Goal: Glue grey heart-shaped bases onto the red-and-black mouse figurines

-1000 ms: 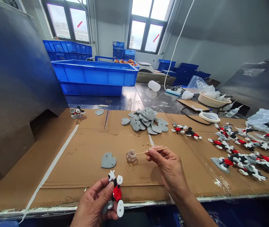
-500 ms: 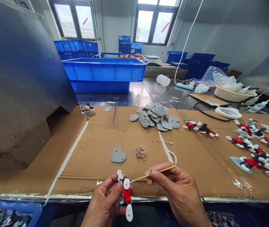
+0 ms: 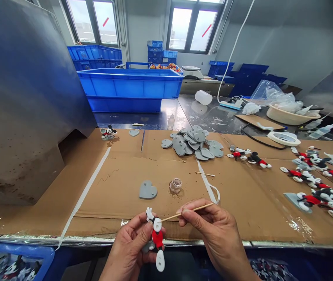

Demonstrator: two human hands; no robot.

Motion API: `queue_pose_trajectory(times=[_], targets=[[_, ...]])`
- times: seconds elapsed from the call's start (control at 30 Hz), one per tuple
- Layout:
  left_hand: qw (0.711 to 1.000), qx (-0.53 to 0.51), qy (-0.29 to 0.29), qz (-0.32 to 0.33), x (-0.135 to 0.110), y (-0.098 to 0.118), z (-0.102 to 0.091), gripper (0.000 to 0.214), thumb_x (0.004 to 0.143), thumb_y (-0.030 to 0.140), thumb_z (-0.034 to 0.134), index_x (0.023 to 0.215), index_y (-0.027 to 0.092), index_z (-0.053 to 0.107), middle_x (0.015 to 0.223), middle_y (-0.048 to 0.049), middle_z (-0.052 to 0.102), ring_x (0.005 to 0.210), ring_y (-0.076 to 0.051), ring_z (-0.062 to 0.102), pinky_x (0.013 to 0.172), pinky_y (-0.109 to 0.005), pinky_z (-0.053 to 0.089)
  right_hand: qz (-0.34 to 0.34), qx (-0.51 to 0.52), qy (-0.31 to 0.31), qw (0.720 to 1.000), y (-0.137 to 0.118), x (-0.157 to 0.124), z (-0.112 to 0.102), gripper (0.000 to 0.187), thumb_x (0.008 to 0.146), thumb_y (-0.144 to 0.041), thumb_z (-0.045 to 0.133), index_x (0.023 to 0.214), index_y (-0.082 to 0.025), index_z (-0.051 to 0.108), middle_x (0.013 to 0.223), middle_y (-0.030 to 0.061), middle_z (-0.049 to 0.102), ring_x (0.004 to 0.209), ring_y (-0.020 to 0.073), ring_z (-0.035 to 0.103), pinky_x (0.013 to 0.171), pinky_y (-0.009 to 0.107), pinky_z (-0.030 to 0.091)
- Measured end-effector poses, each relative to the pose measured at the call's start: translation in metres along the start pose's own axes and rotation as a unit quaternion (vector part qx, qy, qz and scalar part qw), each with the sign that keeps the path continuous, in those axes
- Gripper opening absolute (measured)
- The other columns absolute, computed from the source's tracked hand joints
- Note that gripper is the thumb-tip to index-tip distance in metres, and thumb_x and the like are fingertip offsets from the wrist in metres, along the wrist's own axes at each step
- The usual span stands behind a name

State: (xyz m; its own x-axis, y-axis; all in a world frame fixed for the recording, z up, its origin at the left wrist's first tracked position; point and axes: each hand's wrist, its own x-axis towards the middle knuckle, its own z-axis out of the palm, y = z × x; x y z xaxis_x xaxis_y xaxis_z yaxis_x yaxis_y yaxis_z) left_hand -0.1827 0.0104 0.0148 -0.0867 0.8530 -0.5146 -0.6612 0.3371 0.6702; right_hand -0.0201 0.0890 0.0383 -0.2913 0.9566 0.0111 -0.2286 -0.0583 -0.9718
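My left hand (image 3: 135, 244) is closed around a small mouse figurine (image 3: 157, 238) in red shorts, its white soles turned up toward me. Between the thumb and fingers of my right hand (image 3: 213, 230) is a thin wooden stick (image 3: 195, 209). Its tip meets the upper white sole of the figurine. On the cardboard beyond my hands lie a grey heart-shaped base (image 3: 148, 190) with small pegs and a little glass jar (image 3: 175, 185). Farther back is a pile of grey heart bases (image 3: 194, 143). A cotton swab (image 3: 205, 173) rests right of the jar.
Several figurines (image 3: 312, 201) lie at the right, and one stands on a base (image 3: 108, 132) at the far left. A metal housing (image 3: 28, 109) rises on the left. Blue crates (image 3: 131, 86) stand behind. A bin of parts (image 3: 11, 269) sits below the left table edge.
My right hand has shifted slightly left, bringing the stick's tip onto the figurine's upper sole. My left hand keeps the figurine in nearly the same place. The camera view has tilted slightly.
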Motion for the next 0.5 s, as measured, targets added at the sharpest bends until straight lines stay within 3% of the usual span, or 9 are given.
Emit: queue_pose_trajectory(times=[0.5], targets=[[1.0,0.01,-0.018,-0.009,0.0012,-0.0001,-0.0025,0.06,0.068,0.042,0.086,0.111,0.012,0.058,0.091,-0.0128,0.071,0.061,-0.014,0.062,0.05,-0.023,0.054,-0.02,0.023,-0.028,0.999,-0.0051,-0.0024,0.0041,0.005,0.076,-0.026,0.082,0.075,-0.024,0.077,0.076,0.0,0.074,0.062,0.0095,0.069,0.065,0.013,0.056]])
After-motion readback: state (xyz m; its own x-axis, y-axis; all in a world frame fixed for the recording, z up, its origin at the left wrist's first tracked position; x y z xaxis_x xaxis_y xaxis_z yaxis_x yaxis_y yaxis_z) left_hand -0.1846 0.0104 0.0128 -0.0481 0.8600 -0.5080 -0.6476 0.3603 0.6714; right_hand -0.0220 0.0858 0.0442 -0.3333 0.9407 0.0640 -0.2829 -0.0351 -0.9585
